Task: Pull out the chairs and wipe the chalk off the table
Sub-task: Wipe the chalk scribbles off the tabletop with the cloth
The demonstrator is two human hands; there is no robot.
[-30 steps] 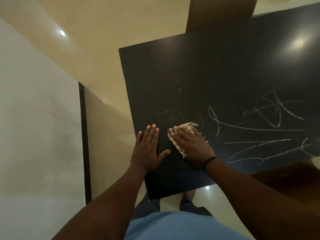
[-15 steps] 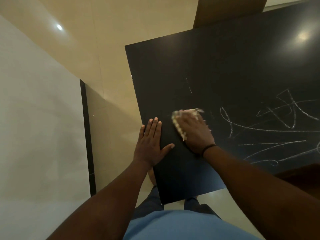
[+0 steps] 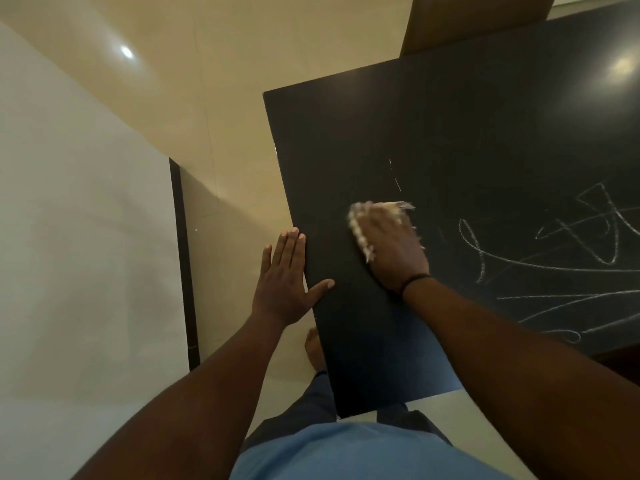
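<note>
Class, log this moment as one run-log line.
step: wiping | right hand: presses cloth on table | left hand: flat at table edge | chalk marks: remain

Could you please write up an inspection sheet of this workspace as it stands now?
Surface: matte black rectangular table, left part bare of marks.
Job's things: white chalk scribbles cover the right part; short chalk dashes above the cloth; pale fringed wiping cloth, blurred; tan wooden chair at the far edge.
Clutter: nothing seen.
Grippers: left hand flat at the table's left edge, thumb on top; right hand presses the cloth onto the table.
Cables: nothing seen.
Surroundings: glossy cream tiled floor, off-white wall with dark trim strip.
</note>
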